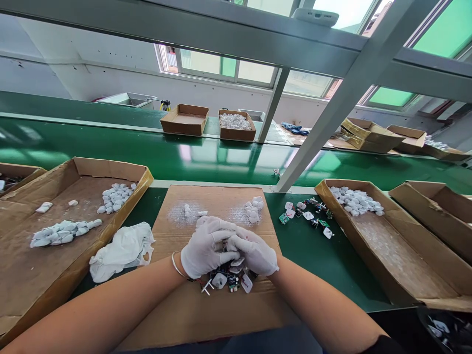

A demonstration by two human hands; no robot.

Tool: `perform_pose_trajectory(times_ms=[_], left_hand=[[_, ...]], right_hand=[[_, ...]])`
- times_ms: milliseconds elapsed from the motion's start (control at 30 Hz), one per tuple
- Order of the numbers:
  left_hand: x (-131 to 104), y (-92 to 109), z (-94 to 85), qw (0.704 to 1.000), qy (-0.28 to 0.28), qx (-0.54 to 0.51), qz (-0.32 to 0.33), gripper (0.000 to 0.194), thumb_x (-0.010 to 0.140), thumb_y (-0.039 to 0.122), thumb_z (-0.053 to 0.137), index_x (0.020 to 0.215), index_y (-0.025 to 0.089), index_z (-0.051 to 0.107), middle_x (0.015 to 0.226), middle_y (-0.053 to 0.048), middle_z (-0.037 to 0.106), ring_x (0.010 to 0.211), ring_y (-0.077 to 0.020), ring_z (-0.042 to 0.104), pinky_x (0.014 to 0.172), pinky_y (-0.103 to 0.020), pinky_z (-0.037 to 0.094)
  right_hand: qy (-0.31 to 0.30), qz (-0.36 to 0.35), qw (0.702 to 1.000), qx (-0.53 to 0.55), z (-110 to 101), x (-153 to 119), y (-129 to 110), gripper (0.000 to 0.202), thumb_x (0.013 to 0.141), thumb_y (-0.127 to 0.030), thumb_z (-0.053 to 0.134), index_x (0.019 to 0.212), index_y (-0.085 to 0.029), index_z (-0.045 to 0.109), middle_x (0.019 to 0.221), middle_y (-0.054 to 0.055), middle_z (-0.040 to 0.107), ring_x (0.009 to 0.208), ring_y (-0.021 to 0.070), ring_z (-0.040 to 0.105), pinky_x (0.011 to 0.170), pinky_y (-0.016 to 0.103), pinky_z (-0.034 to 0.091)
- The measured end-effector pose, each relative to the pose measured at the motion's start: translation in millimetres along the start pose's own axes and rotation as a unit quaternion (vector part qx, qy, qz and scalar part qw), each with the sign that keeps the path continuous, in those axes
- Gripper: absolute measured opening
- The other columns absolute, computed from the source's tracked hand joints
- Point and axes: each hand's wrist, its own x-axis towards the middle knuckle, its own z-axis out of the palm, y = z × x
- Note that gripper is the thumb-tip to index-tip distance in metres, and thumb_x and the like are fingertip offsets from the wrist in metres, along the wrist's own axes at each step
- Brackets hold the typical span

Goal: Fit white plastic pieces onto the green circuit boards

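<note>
My left hand (208, 248) and my right hand (254, 250), both in white gloves, meet over a cardboard sheet (206, 314). Their fingers are curled together around something small, mostly hidden between them. Directly below lies a pile of small electronic parts (233, 281) with white caps and green boards, partly covered by the hands. Beyond my fingers, a cluster of white lumps (253, 210) sits on the sheet at the right, and a few smaller white pieces (187, 211) lie at the left.
A left cardboard tray (84, 189) and a right cardboard tray (391, 246) hold white pieces. A white cloth (123, 250) lies by the left tray. More circuit parts (308, 215) lie right of the sheet. A metal post (328, 118) slants up behind.
</note>
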Motion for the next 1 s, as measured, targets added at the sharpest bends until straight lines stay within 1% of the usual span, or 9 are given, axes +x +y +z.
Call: perform_pose_trajectory(times_ms=[133, 233, 300, 467, 633, 733, 900, 933, 1000], left_hand=[[-5, -7, 3.7, 0.998, 0.037, 0.037, 0.017, 0.025, 0.074, 0.023, 0.070, 0.096, 0.025, 0.061, 0.100, -0.003, 0.070, 0.087, -0.0183, 0.061, 0.083, -0.037, 0.042], [-8, -9, 4.3, 0.997, 0.029, 0.065, 0.032, 0.019, 0.073, 0.022, 0.068, 0.091, 0.025, 0.062, 0.097, -0.002, 0.071, 0.087, -0.0180, 0.061, 0.082, -0.037, 0.040], [-9, -8, 3.5, 0.996, 0.019, 0.079, 0.035, 0.018, 0.073, 0.022, 0.068, 0.090, 0.025, 0.063, 0.095, -0.001, 0.071, 0.087, -0.0184, 0.061, 0.082, -0.038, 0.039], [-7, -6, -0.1, 0.997, 0.019, 0.064, 0.045, 0.019, 0.076, 0.026, 0.068, 0.094, 0.025, 0.064, 0.095, -0.003, 0.071, 0.086, -0.0187, 0.060, 0.082, -0.039, 0.040], [-1, -4, -5.1, 0.998, -0.019, 0.006, 0.066, 0.022, 0.078, 0.031, 0.071, 0.100, 0.025, 0.066, 0.097, -0.004, 0.070, 0.086, -0.0186, 0.059, 0.081, -0.036, 0.042], [-1, -2, -5.5, 0.998, -0.026, 0.009, 0.052, 0.029, 0.078, 0.030, 0.071, 0.107, 0.027, 0.065, 0.102, -0.005, 0.069, 0.090, -0.0200, 0.060, 0.083, -0.037, 0.042], [-5, 0, -3.1, 0.999, -0.002, 0.046, 0.011, 0.061, 0.070, 0.043, 0.076, 0.125, 0.027, 0.054, 0.116, -0.008, 0.063, 0.102, -0.0246, 0.059, 0.092, -0.041, 0.041], [-6, 0, -2.7, 0.999, -0.005, 0.048, 0.012, 0.063, 0.070, 0.046, 0.075, 0.126, 0.027, 0.053, 0.117, -0.008, 0.062, 0.102, -0.0250, 0.059, 0.092, -0.041, 0.041], [-5, -1, -2.0, 0.999, -0.009, 0.041, 0.030, 0.058, 0.072, 0.050, 0.074, 0.122, 0.026, 0.056, 0.115, -0.008, 0.063, 0.099, -0.0243, 0.059, 0.090, -0.040, 0.041]], right_hand=[[-0.012, -0.027, 1.000, 0.006, -4, 0, 6, 0.032, 0.078, -0.042, 0.069, 0.095, -0.017, 0.057, 0.079, 0.000, 0.057, 0.075, 0.0153, 0.053, 0.068, 0.027, 0.044], [-0.006, -0.007, 1.000, 0.008, -4, -1, 9, 0.034, 0.074, -0.036, 0.075, 0.094, -0.016, 0.056, 0.073, -0.003, 0.055, 0.067, 0.0125, 0.051, 0.061, 0.025, 0.041], [-0.006, 0.002, 1.000, 0.013, -3, -1, 10, 0.032, 0.074, -0.036, 0.075, 0.090, -0.015, 0.056, 0.069, -0.004, 0.052, 0.063, 0.0113, 0.050, 0.059, 0.024, 0.040], [-0.013, -0.021, 0.999, 0.032, -5, -1, 12, 0.032, 0.071, -0.034, 0.077, 0.085, -0.015, 0.056, 0.069, -0.003, 0.052, 0.064, 0.0109, 0.049, 0.059, 0.024, 0.039], [-0.024, -0.013, 0.998, 0.057, -9, -1, 12, 0.027, 0.079, -0.038, 0.068, 0.088, -0.013, 0.061, 0.074, 0.000, 0.057, 0.064, 0.0114, 0.049, 0.059, 0.024, 0.040], [-0.013, -0.016, 0.997, 0.068, -9, -2, 11, 0.024, 0.080, -0.035, 0.068, 0.084, -0.012, 0.061, 0.071, 0.000, 0.058, 0.061, 0.0105, 0.050, 0.055, 0.023, 0.039], [0.046, 0.004, 0.997, 0.060, -4, -1, 6, 0.019, 0.079, -0.030, 0.067, 0.082, -0.013, 0.061, 0.067, -0.001, 0.059, 0.060, 0.0109, 0.051, 0.055, 0.022, 0.040], [0.049, 0.000, 0.997, 0.054, -3, -1, 6, 0.017, 0.079, -0.029, 0.067, 0.083, -0.013, 0.061, 0.067, -0.001, 0.058, 0.061, 0.0107, 0.051, 0.056, 0.022, 0.040], [0.041, -0.014, 0.998, 0.036, -2, 0, 6, 0.014, 0.080, -0.027, 0.066, 0.084, -0.014, 0.063, 0.069, -0.002, 0.059, 0.064, 0.0106, 0.052, 0.058, 0.022, 0.041]])
